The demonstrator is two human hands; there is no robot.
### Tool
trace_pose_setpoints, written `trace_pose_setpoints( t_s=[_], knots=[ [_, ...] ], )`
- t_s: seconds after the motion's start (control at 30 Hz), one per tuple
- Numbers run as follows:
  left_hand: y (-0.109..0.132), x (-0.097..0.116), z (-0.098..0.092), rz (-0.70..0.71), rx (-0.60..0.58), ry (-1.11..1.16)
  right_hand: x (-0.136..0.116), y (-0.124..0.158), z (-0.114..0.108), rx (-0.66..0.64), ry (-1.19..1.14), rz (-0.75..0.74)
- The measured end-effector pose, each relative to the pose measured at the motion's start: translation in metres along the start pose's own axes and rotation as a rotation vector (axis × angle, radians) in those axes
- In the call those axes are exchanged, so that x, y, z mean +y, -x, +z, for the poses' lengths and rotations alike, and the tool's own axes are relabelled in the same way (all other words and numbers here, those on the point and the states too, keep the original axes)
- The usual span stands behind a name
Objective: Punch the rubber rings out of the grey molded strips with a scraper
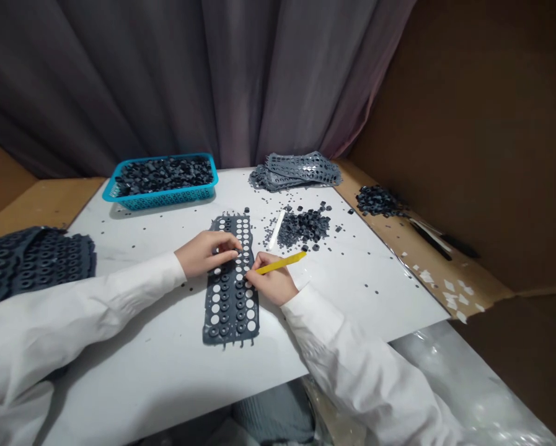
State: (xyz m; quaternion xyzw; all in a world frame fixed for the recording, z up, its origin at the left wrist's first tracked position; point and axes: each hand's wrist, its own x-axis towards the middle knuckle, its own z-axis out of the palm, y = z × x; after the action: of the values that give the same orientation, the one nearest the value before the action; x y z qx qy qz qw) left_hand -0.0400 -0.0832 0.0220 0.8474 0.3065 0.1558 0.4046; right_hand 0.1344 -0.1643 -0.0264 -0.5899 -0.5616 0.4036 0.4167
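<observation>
A dark grey rubber sheet (231, 310) lies lengthwise on the white board, punched with rows of round holes, and many of them still hold small dark rings. My left hand (206, 254) rests on its far end, fingertips on the sheet, with nothing visible in it. My right hand (271, 280) grips a flat yellow plastic spatula (281, 262) and sits against the sheet's right edge. The spatula's working tip is hidden under my fingers. Just beyond, a heap of small dark rubber rings (303, 227) lies beside a white stick (276, 229).
A blue plastic basket (159, 199) full of dark rings stands far left on the white board (352, 291). Punched grey sheets (300, 171) are piled at the back, more lie stacked at left (36, 260), and loose rings are scattered. Cardboard ledge (454, 272) at right holds rings and white scraps.
</observation>
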Motion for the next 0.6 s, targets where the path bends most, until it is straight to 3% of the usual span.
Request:
trace_pose_setpoints(
  t_s=[0.13,0.27,0.4,0.6],
  knots=[
    [0.008,0.003,0.001,-0.319,-0.024,0.671,0.001,0.000,0.000,-0.007,-0.058,-0.021],
    [0.022,0.007,0.012,-0.438,-0.020,1.108,0.000,-0.001,-0.001,-0.014,-0.198,0.038],
    [0.030,0.014,0.019,-0.479,-0.013,1.275,-0.003,-0.001,-0.002,-0.014,-0.287,0.066],
    [0.031,0.016,0.023,-0.486,-0.045,1.352,-0.004,0.000,-0.003,-0.024,-0.297,0.059]
  ],
)
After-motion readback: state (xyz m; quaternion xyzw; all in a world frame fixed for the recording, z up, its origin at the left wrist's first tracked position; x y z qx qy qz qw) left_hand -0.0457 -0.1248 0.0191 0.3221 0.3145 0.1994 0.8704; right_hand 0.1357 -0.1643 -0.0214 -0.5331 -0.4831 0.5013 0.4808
